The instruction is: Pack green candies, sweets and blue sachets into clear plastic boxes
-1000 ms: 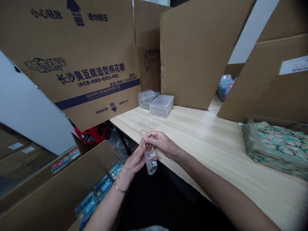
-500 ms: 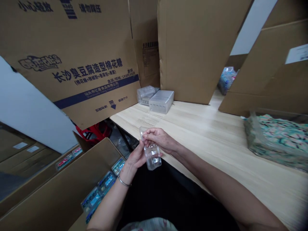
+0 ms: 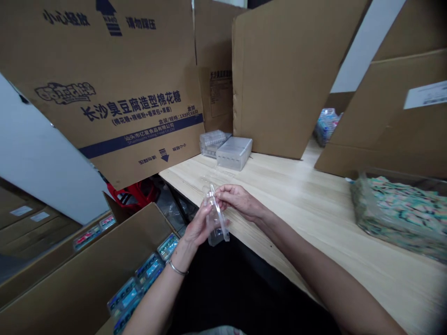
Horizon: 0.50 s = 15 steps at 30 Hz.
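Observation:
My left hand (image 3: 198, 228), with a thin metal bangle (image 3: 176, 268) on its wrist, and my right hand (image 3: 238, 201) both grip a clear plastic clamshell container (image 3: 216, 222) above the table's near edge. The container stands nearly upright and edge-on between my palms. My right fingers press on its upper part, and my left fingers wrap its side. Part of it is hidden behind my fingers.
A light wood table (image 3: 286, 200) runs to the right. Clear plastic boxes (image 3: 233, 153) stand at its back against cardboard sheets (image 3: 115, 93). A bag of wrapped sweets (image 3: 401, 216) lies right. Below left, an open carton (image 3: 139, 237) holds blue packets (image 3: 149, 270).
The clear container has turned from showing its flat face to standing edge-on between my hands. Both hands have stayed around it, and the view has shifted slightly.

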{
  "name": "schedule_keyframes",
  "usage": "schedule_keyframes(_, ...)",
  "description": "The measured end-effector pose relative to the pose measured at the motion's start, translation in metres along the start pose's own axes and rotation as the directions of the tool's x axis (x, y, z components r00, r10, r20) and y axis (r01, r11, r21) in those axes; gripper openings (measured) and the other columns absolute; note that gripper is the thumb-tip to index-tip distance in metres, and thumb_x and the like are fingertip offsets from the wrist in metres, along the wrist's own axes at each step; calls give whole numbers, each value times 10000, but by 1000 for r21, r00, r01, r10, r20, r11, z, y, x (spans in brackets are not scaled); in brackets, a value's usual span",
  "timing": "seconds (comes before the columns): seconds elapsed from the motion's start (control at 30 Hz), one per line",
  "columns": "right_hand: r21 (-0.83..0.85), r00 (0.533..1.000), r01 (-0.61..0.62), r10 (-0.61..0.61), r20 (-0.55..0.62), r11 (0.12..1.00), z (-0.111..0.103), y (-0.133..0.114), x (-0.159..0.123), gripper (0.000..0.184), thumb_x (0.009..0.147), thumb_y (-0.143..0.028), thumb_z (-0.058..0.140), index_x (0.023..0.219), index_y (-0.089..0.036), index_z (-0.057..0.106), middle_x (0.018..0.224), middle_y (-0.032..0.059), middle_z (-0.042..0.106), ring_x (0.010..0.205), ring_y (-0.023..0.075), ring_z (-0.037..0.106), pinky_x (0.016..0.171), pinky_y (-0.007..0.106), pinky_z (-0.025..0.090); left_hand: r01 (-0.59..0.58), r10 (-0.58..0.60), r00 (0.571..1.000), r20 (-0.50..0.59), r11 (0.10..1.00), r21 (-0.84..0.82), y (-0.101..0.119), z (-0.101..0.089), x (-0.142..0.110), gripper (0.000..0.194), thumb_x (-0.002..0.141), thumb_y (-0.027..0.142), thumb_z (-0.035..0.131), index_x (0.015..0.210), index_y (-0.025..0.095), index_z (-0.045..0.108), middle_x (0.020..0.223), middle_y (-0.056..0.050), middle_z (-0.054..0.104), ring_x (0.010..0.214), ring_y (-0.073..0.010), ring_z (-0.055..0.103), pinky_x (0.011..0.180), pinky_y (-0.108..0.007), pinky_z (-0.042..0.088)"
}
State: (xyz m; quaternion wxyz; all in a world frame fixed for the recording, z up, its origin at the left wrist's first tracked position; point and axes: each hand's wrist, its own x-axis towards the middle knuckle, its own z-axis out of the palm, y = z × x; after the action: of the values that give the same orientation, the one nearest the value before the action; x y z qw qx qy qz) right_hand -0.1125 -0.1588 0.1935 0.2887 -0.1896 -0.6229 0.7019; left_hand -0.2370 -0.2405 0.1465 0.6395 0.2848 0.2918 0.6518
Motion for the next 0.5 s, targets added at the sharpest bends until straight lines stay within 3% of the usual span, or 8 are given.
schedule_keyframes(0.13, -125, 997, 18, -26, -67, 992, 1, 3, -2, 262, 784, -404, 600, 748, -146, 567, 637, -25, 570, 552, 78, 520, 545, 208, 427, -42, 59, 986, -155, 993, 113, -3, 11, 4, 604, 746, 279, 700, 1298, 292, 454, 958, -16, 629, 865, -167, 597, 818, -325, 470)
schedule_keyframes(0.23, -158, 997, 0, -11, -73, 987, 1, -1, -11, 291, 793, -439, 584, 746, -155, 537, 643, -23, 560, 548, 87, 520, 537, 219, 436, -39, 55, 983, -173, 995, 92, -6, 14, 7, 754, 692, 275, 749, 1352, 298, 384, 1041, -32, 638, 891, -188, 616, 818, -328, 469)
schedule_keyframes(0.3, -226, 993, -9, -18, -117, 974, -6, -8, -20, 270, 806, -422, 565, 757, -161, 516, 618, -28, 546, 527, 90, 513, 536, 228, 438, -42, 56, 985, -164, 995, 90, -5, 11, 7, 728, 688, 259, 751, 1327, 304, 406, 1089, -35, 623, 925, -197, 615, 813, -338, 482)
schedule_keyframes(0.37, -401, 980, -7, -74, -187, 916, -19, -18, -28, 231, 839, -389, 519, 775, -167, 511, 601, -27, 539, 522, 99, 513, 535, 232, 433, -32, 46, 981, -186, 996, 77, -2, 5, 4, 589, 718, 266, 726, 1248, 307, 471, 1099, -26, 605, 949, -203, 609, 804, -370, 503)
schedule_keyframes(0.43, -686, 959, 2, -196, -205, 728, -37, -25, -32, 174, 866, -321, 481, 792, -169, 525, 648, -3, 565, 579, 118, 540, 578, 244, 440, -15, 20, 973, -228, 1000, 23, 3, -4, 1, 429, 755, 298, 690, 1149, 294, 518, 1088, -24, 591, 973, -219, 605, 802, -434, 518)
schedule_keyframes(0.5, -929, 955, -23, -266, -130, 368, -54, -23, -29, 149, 885, -222, 439, 809, -160, 552, 759, 48, 612, 703, 151, 578, 669, 269, 453, 11, -26, 970, -243, 998, -62, 9, -12, -4, 342, 784, 339, 656, 1095, 278, 526, 1078, -36, 585, 1005, -248, 600, 814, -513, 512)
